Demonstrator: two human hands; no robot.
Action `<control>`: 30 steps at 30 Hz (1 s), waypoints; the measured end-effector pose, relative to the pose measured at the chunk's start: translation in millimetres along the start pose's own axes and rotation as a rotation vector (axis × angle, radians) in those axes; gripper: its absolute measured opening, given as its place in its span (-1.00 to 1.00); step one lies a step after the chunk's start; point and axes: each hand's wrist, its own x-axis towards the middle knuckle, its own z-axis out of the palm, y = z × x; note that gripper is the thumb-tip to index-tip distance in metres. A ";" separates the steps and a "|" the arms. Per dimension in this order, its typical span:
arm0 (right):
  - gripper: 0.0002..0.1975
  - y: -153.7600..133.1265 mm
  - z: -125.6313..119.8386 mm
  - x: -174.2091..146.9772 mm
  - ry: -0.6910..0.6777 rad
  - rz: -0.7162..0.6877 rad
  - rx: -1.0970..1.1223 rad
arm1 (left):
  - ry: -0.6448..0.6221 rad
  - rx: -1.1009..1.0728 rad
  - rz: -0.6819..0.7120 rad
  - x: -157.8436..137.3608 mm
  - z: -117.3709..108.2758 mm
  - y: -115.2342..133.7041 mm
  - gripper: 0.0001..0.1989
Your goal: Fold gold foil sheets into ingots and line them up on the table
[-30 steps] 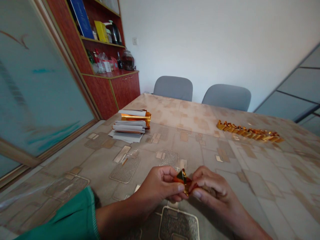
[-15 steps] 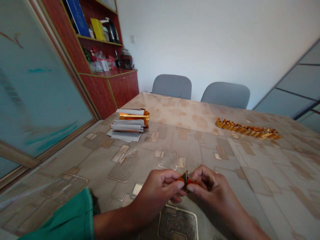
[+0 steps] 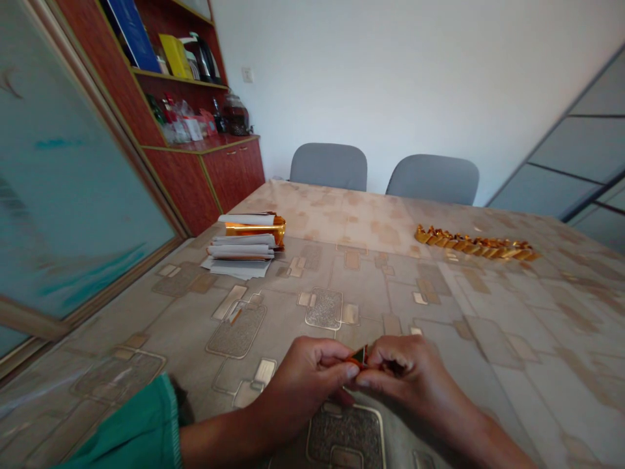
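Observation:
A small folded piece of shiny gold and red paper sits between my two hands, above the near part of the table. My left hand pinches its left side between thumb and fingers. From the right, my right hand pinches the other side, and the fingertips of both hands nearly meet. Most of the paper is covered by the fingers. A stack of gold and white paper sheets lies farther off to the left. A row of folded gold paper pieces lies at the far right.
A patterned cloth covers the table. Two grey chairs stand behind its far edge. A red-brown cabinet with bottles and a kettle is at the back left, beside a frosted sliding door.
The fingertips have come closer together and the right hand has turned over the paper, so less of it shows. The view has shifted slightly.

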 end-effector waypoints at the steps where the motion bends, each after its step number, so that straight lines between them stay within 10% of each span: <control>1: -0.61 0.1 -0.1 0.0 -0.007 -0.005 0.006 | 0.005 -0.016 -0.008 0.6 0.1 -0.6 -0.76; 16: -0.76 -2.3 -6.4 0.2 0.016 -0.116 0.044 | 0.093 -0.174 -0.119 1.6 0.7 -1.0 -0.54; 23: -0.57 1.3 -1.7 5.3 0.099 0.058 0.442 | 0.219 -0.288 -0.054 6.4 1.3 3.5 -0.55; 30: -0.57 -8.7 8.3 6.4 0.100 0.174 0.362 | 0.223 -0.316 -0.004 6.0 2.2 3.1 -0.51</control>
